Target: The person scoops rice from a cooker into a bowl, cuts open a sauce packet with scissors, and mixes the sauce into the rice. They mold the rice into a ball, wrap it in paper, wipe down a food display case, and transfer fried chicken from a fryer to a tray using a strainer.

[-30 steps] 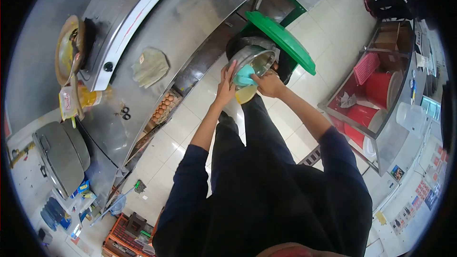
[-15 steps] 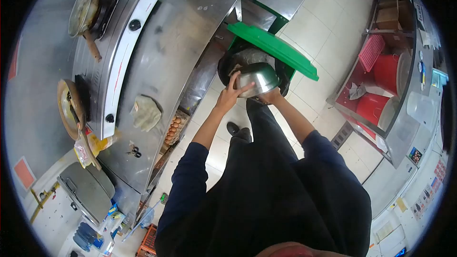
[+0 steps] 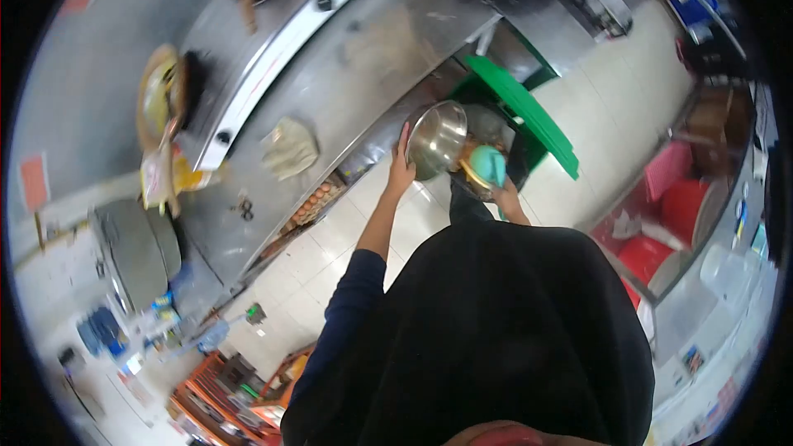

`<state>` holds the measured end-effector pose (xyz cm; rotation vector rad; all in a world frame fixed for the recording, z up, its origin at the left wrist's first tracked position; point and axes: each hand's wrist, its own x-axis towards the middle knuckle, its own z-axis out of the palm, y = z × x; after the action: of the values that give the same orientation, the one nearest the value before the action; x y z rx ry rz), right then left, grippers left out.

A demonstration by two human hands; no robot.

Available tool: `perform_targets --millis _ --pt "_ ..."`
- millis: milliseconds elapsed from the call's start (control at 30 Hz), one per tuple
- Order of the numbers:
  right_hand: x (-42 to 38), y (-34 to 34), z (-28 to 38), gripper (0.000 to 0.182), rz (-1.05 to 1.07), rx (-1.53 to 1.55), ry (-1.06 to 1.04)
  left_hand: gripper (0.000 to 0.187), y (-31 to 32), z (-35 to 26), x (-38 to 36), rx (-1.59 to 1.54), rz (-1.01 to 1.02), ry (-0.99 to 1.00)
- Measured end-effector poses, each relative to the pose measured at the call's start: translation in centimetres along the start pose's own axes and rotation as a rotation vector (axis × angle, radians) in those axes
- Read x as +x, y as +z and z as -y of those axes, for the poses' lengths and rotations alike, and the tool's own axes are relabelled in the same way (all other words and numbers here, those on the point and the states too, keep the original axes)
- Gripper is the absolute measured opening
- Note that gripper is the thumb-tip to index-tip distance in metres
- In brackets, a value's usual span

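Note:
My left hand (image 3: pixel 402 169) is closed on the rim of a shiny steel bowl (image 3: pixel 438 140), whose hollow inside faces me. Close to its right, my right hand (image 3: pixel 507 198) grips a rounded teal piece with a yellowish rim (image 3: pixel 487 165); its exact kind is blurred. Both hands are beside the mouth of a lined bin with a raised green lid (image 3: pixel 529 116). Part of the bin's opening is hidden behind the bowl and the teal piece.
On the steel counter (image 3: pixel 355 74) at left are a crumpled cloth (image 3: pixel 290 149), scissors (image 3: pixel 243 207) and a stove (image 3: pixel 281 54). Eggs (image 3: pixel 314 203) sit on a shelf below. Red buckets (image 3: pixel 687 211) stand under the right-hand counter.
The steel bowl, tipped over the bin between both hands, is now turned with its inside toward me in my left hand. My right hand has moved onto the teal piece. The view has shifted.

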<state>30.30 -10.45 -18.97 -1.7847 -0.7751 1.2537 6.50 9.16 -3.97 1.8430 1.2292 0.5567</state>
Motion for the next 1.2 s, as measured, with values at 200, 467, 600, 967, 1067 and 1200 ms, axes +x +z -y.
perform_targets --millis 200,467,600,967,1067,1200 --pt "-10.6 7.0 23.3 0.061 0.325 -0.833 -0.145 0.058 -1.7 6.9 -21.1 -0.889 -0.12 -0.556" --pt "-36.8 21.8 22.5 0.047 1.174 -0.993 -0.896 0.064 1.4 -3.7 -56.0 -0.916 -1.064 -0.911" --pt "-49.3 26.9 19.0 0.044 1.473 -0.848 -1.171 0.071 1.6 -12.1 -69.4 -1.438 -1.305 -0.22" --pt "-75.8 42.9 12.0 0.032 1.971 -0.562 -1.479 0.062 2.1 -6.7 -92.1 -1.449 -2.001 -0.093" --pt "-85.3 50.5 11.0 0.017 2.072 -0.324 -1.414 0.063 2.5 -5.4 -100.4 -1.42 -2.124 -0.087" --pt "-97.7 62.6 7.2 0.011 1.933 -0.308 -1.144 0.063 0.1 -6.8 -112.7 -1.311 -2.447 -0.05"
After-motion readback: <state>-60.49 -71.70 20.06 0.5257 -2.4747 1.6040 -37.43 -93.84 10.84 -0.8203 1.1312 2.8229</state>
